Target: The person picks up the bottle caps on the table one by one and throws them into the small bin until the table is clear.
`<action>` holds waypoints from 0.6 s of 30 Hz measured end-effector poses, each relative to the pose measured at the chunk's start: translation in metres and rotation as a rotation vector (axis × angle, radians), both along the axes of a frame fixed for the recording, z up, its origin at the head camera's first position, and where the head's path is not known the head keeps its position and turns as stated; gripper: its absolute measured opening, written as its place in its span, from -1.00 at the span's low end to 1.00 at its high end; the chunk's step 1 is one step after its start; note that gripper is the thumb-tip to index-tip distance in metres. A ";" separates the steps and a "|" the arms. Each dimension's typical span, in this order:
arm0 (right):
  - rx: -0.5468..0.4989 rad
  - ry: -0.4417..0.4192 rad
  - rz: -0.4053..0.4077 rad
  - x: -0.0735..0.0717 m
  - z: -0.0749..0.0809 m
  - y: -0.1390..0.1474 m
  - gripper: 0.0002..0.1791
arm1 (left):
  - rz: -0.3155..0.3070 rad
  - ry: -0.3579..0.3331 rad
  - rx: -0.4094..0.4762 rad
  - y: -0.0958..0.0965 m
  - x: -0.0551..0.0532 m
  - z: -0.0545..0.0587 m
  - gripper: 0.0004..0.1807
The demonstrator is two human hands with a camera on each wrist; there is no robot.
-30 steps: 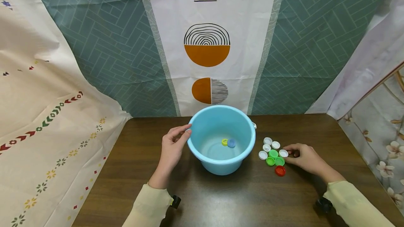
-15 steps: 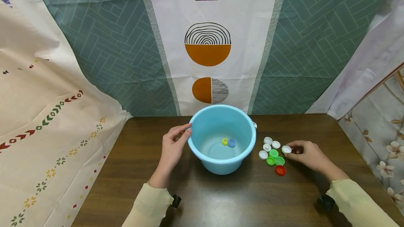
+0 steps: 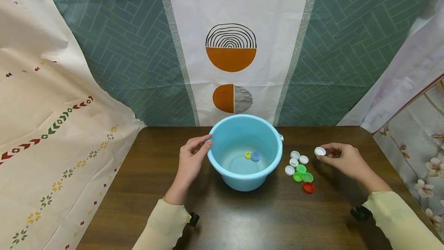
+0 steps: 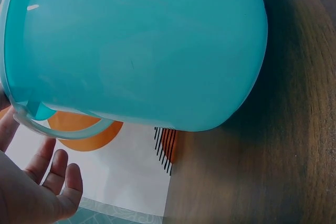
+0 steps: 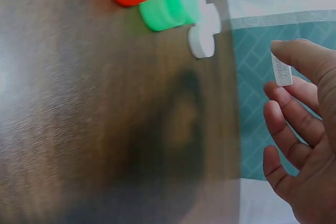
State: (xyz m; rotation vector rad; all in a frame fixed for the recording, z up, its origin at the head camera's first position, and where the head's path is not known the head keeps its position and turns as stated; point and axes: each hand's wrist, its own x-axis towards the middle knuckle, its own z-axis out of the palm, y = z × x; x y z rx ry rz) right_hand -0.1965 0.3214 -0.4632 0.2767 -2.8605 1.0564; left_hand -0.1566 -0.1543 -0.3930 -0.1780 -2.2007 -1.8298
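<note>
A light-blue bucket [image 3: 244, 176] stands upright on the table. At its left rim is my left hand [image 3: 192, 156], thumb and forefinger pinching the edge; in the left wrist view the other fingers [image 4: 55, 174] hang loosely curled beside the handle [image 4: 79, 132]. My right hand [image 3: 348, 160] pinches a white bottle cap [image 3: 320, 151] between thumb and fingers, raised above the table in the right wrist view. Beside it lie several more caps: white caps [image 3: 289, 170], green caps [image 3: 307, 177] and a red cap [image 3: 308, 188]. Inside the bucket lie a yellow cap [image 3: 247, 155] and a blue cap [image 3: 254, 156].
The dark wooden table [image 3: 263, 219] has its back edge against a patterned green and white cloth [image 3: 159, 68]. A cream cloth [image 3: 62, 134] hangs at the left, a floral one [image 3: 421, 157] at the right. Each wrist bears a small black device [image 3: 193, 219].
My right hand has lifted the white cap off the table from beside the green caps and moved back and slightly right. The left hand stays at the bucket's rim.
</note>
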 end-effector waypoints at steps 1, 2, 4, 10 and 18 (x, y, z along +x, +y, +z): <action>-0.004 0.013 -0.003 -0.001 0.002 -0.001 -0.52 | 0.001 -0.003 -0.002 0.000 0.001 0.001 -0.71; -0.010 0.024 -0.006 -0.002 0.004 -0.002 -0.53 | 0.001 -0.004 -0.004 0.000 0.001 0.002 -0.71; -0.017 0.049 -0.010 -0.004 0.007 -0.004 -0.56 | 0.001 -0.002 -0.003 0.000 0.002 0.002 -0.71; -0.045 0.084 -0.014 -0.008 0.019 -0.012 -0.56 | 0.012 0.014 -0.010 -0.003 -0.007 -0.013 -0.72; -0.086 0.097 -0.005 -0.014 0.036 -0.025 -0.55 | 0.004 0.020 -0.001 -0.001 -0.003 -0.006 -0.72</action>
